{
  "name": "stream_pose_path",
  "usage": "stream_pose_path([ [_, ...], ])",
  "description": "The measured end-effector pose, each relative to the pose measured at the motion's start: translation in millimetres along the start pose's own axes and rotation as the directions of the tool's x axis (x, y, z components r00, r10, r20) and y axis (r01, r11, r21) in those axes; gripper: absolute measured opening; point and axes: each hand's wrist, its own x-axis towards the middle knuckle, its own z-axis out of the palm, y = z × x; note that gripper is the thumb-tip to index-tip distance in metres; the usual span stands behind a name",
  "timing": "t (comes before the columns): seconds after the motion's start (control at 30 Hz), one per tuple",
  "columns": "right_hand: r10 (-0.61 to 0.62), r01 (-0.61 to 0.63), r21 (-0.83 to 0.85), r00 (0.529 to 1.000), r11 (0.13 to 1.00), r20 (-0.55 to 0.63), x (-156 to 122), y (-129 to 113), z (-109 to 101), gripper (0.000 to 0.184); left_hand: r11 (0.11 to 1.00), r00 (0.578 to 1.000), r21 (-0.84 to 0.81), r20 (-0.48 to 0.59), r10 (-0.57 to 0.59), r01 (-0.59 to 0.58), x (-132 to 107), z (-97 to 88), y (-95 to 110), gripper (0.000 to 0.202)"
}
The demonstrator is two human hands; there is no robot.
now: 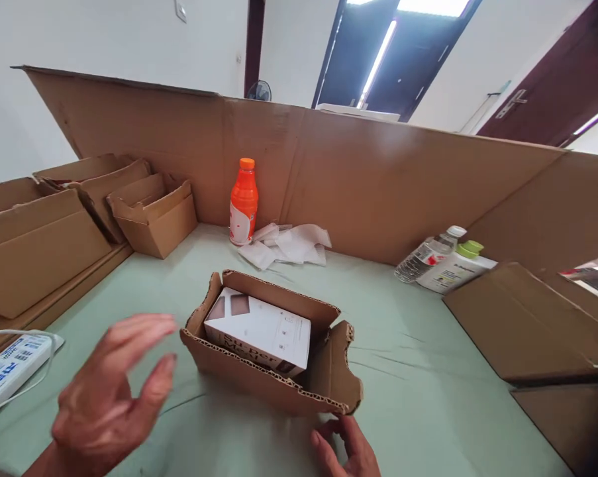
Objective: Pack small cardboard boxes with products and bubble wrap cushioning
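Note:
An open cardboard box (249, 374) stands on the table in front of me. Inside it lies a white printed carton (266, 328) with dark lettering on its side; a gap shows at the box's right end. My left hand (112, 391) is raised to the left of the cardboard box, thumb and fingers apart, holding nothing. By the box's near right corner is my right hand (348, 447), its thumb and fingers spread and bent. Whether its fingertips touch the cardboard I cannot tell. The lower part of this hand is cut off by the frame.
An orange bottle (244, 202) and crumpled white wrapping (289, 245) are at the back. Rightward are a clear water bottle (428, 255), a white bottle with green cap (452, 268) and cardboard pieces (522, 324). Cardboard boxes (152, 212) and a power strip (18, 371) line the left.

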Motion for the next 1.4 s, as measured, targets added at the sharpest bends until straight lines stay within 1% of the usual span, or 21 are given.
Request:
stream_pose_path([
  [0.03,-0.014,0.014,-0.009,1.0,1.0,0.019,3.1,-3.6,-0.8,0.044,0.99,0.989,-0.007,-0.025,-0.142,0.142,-11.8,5.5,-9.5,0.056],
  [0.07,-0.034,0.034,-0.009,0.999,0.999,0.036,6.1,-7.9,-0.7,0.045,0.965,0.965,-0.033,0.004,-0.262,0.262,-24.9,13.0,-19.6,0.059],
  [0.1,-0.058,0.058,-0.004,0.997,0.998,0.052,9.2,-12.5,0.0,0.046,0.931,0.93,-0.053,0.088,-0.357,0.362,-38.4,21.8,-29.5,0.064],
  [0.13,-0.084,0.084,0.005,0.994,0.996,0.065,12.3,-16.9,1.2,0.047,0.885,0.872,-0.062,0.213,-0.441,0.462,-51.4,31.5,-38.7,0.067],
  [0.2,-0.123,0.122,0.026,0.989,0.992,0.085,19.9,-24.6,4.5,0.049,0.799,0.754,-0.064,0.386,-0.532,0.597,-71.7,50.4,-53.9,0.068],
  [0.23,-0.134,0.131,0.037,0.986,0.991,0.095,25.4,-27.5,6.5,0.051,0.761,0.706,-0.059,0.427,-0.565,0.646,-77.2,58.8,-60.0,0.066],
  [0.3,-0.15,0.144,0.058,0.982,0.988,0.116,42.3,-32.2,12.3,0.057,0.71,0.659,-0.054,0.427,-0.619,0.702,-76.4,73.3,-69.7,0.061],
  [0.4,-0.182,0.17,0.105,0.976,0.98,0.117,84.2,-38.1,25.6,0.065,0.683,0.659,-0.075,0.356,-0.662,0.727,-47.6,94.9,-81.4,0.057],
  [0.5,-0.188,0.17,0.169,0.978,0.971,0.092,132.8,-41.6,37.3,0.069,0.697,0.715,-0.179,0.284,-0.639,0.694,-8.0,123.1,-89.3,0.062],
  [0.6,-0.181,0.16,0.162,0.975,0.974,0.126,168.6,-34.8,31.8,0.064,0.706,0.75,-0.254,0.246,-0.614,0.662,12.9,149.4,-91.4,0.063],
  [0.67,-0.217,0.206,0.11,0.972,0.972,0.091,187.0,-22.9,14.1,0.056,0.7,0.746,-0.256,0.234,-0.624,0.666,12.5,160.2,-90.6,0.059],
  [0.73,-0.266,0.266,0.017,0.964,0.964,-0.007,209.2,-9.4,-11.9,0.045,0.687,0.726,-0.236,0.237,-0.646,0.687,5.6,165.2,-89.8,0.057],
  [0.87,-0.307,0.265,-0.241,0.939,0.934,-0.156,283.0,-0.2,-57.1,0.03,0.625,0.653,-0.194,0.278,-0.704,0.757,-5.6,167.5,-92.2,0.058],
  [0.93,-0.276,0.208,-0.32,0.944,0.924,-0.182,328.1,-7.2,-64.0,0.027,0.618,0.646,-0.192,0.275,-0.712,0.762,-7.4,169.3,-95.8,0.055],
  [1.0,-0.236,0.162,-0.339,0.954,0.927,-0.187,367.0,-17.3,-62.4,0.027,0.634,0.664,-0.199,0.258,-0.701,0.747,-8.4,171.7,-99.9,0.05],
  [1.07,-0.215,0.148,-0.316,0.958,0.937,-0.191,390.2,-25.7,-59.1,0.03,0.647,0.675,-0.195,0.244,-0.696,0.737,-9.2,173.6,-102.9,0.046],
  [1.13,-0.206,0.141,-0.28,0.954,0.95,-0.217,390.1,-28.8,-60.0,0.035,0.654,0.676,-0.173,0.231,-0.7,0.737,-9.1,173.8,-103.4,0.046],
  [1.2,-0.179,0.115,-0.239,0.947,0.964,-0.268,363.5,-25.7,-66.4,0.04,0.66,0.68,-0.165,0.216,-0.701,0.733,-7.3,172.4,-101.0,0.052],
  [1.27,-0.132,0.072,-0.195,0.941,0.978,-0.313,313.4,-18.2,-75.6,0.047,0.649,0.662,-0.14,0.223,-0.715,0.748,-4.1,169.8,-96.6,0.061],
  [1.33,-0.058,0.013,-0.14,0.945,0.99,-0.322,249.3,-9.2,-83.3,0.054,0.625,0.632,-0.115,0.241,-0.737,0.772,-0.8,166.8,-92.2,0.067],
  [1.4,0.112,-0.11,0.021,0.968,0.994,-0.225,183.8,-2.1,-87.7,0.057,0.613,0.623,-0.126,0.252,-0.741,0.78,1.2,164.5,-89.4,0.07],
])
